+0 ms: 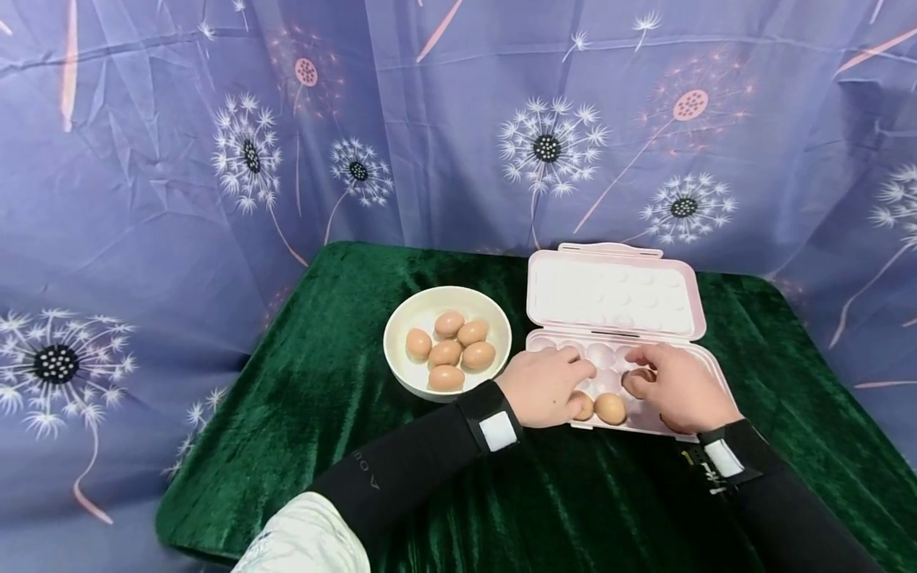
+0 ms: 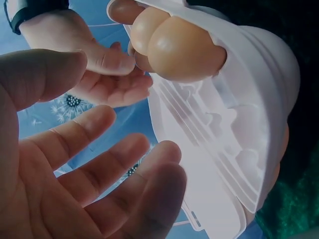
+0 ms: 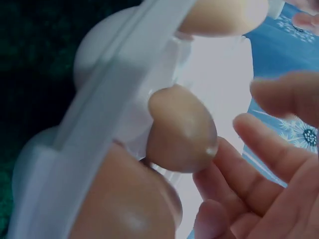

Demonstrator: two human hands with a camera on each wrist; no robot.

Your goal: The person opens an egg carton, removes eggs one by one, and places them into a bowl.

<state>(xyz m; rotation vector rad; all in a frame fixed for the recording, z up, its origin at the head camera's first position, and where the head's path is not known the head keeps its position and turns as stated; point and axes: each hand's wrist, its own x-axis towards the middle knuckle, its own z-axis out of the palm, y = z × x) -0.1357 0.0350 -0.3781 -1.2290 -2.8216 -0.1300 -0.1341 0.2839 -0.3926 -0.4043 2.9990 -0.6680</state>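
Note:
A pink plastic egg box (image 1: 600,355) lies with its lid raised at the back. My left hand (image 1: 548,386) hovers over its left part, fingers spread and loosely bent, holding nothing in the left wrist view. Brown eggs stand in the front row, one egg (image 1: 610,408) in plain sight and another egg (image 1: 583,407) partly behind the left fingers. Over the right part is my right hand (image 1: 684,390), with its fingertips right beside a brown egg (image 3: 184,129) in the box. The right thumb and fingers stand apart; the hand covers part of the tray.
Left of the box, a cream bowl (image 1: 392,350) contains several brown eggs (image 1: 446,352). The box lid (image 1: 616,294) leans back near the table's rear edge. Dark green velvet (image 1: 308,382) covers the table, and a purple dandelion-print curtain (image 1: 444,143) hangs behind it.

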